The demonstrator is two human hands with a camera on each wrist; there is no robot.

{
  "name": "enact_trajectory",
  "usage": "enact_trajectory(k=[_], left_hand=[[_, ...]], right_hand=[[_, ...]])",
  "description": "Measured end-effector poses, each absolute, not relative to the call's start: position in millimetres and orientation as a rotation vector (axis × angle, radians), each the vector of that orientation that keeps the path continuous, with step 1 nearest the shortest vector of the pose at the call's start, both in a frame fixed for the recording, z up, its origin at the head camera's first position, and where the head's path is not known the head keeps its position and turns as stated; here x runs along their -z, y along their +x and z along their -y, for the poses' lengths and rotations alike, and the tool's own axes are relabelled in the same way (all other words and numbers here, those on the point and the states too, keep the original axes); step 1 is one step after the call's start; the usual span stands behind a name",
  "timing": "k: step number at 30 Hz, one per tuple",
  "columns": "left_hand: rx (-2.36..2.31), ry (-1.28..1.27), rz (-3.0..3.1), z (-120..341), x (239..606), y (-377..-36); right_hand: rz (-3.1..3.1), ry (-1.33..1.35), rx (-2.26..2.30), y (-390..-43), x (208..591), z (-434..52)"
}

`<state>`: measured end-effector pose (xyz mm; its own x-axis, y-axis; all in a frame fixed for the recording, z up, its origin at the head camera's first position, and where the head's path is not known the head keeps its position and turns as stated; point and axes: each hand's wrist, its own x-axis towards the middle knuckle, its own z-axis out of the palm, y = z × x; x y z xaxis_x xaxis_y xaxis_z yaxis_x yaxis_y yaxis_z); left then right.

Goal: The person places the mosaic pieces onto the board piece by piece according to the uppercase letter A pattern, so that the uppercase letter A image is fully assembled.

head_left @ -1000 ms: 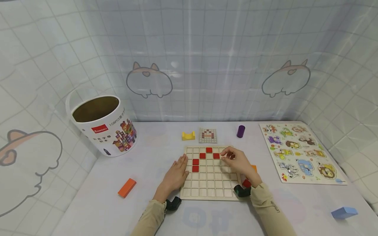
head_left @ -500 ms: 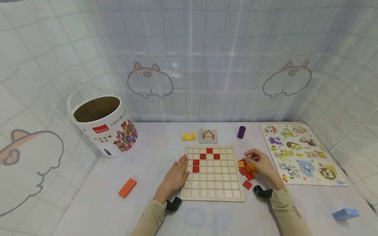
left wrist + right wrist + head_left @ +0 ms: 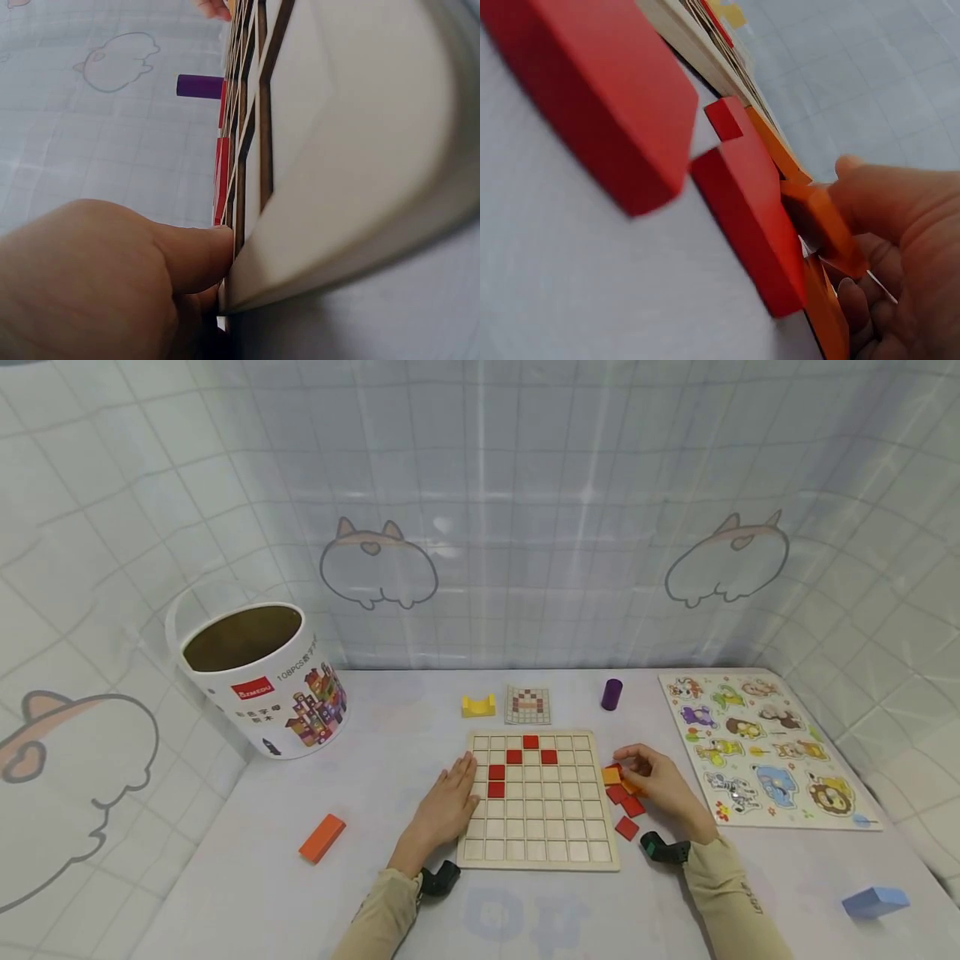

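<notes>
The right hand (image 3: 660, 781) sits just off the wooden grid board (image 3: 536, 852) at its 3 o'clock edge, fingers curled down over a small heap of flat square tiles. In the right wrist view the thumb and fingertips (image 3: 870, 199) pinch an orange tile (image 3: 821, 225) by its edges, with red tiles (image 3: 754, 217) lying touching it on the table. The orange tile is thin, stiff and looks like painted wood, so it is probably light and a little slick on its faces; the edges are the sensible place to take hold, since the flat face offers nothing to grip while it lies down. It should not bend or break under a firm pinch.

The left hand (image 3: 450, 797) lies flat with straight fingers against the board at its 9 o'clock side, a fingertip (image 3: 202, 255) pressed to the rim, holding nothing. Six red tiles already sit in the board's cells toward 12 o'clock.

The table is covered with a pale cloth (image 3: 375, 752) with a faint grid print, smooth and slightly soft-looking. Beyond the board at 12 o'clock are a pattern card (image 3: 528, 704), a yellow block (image 3: 477, 705) and a purple cylinder (image 3: 611, 693). An animal puzzle (image 3: 765, 747) lies at 3 o'clock, a blue block (image 3: 873, 901) at 4 o'clock, an orange block (image 3: 322, 837) at 8 o'clock and an open tub (image 3: 258, 677) at 10 o'clock. Gridded curtains with cartoon shapes close in the space.
</notes>
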<state>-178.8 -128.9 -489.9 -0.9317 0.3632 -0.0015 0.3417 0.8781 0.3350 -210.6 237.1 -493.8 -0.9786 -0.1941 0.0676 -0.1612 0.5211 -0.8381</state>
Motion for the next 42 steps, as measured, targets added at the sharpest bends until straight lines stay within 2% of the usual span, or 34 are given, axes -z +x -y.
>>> enact_trajectory(k=[11,22,32,42], left_hand=[[-0.503,0.541,-2.976,128.3,489.2,-178.1],[-0.501,0.554,-2.977,129.1,489.4,-178.9],[-0.503,0.553,-2.978,129.2,490.0,-179.0],[-0.502,0.571,-2.982,129.5,489.6,-178.2]], right_hand=[[-2.752,-0.366,1.400,-216.5,507.1,-241.7],[-2.963,-0.196,1.328,-220.3,506.8,-239.7],[-2.911,-0.169,1.435,-226.7,490.8,-237.2],[-2.885,-0.255,1.571,-234.0,472.1,-205.4]])
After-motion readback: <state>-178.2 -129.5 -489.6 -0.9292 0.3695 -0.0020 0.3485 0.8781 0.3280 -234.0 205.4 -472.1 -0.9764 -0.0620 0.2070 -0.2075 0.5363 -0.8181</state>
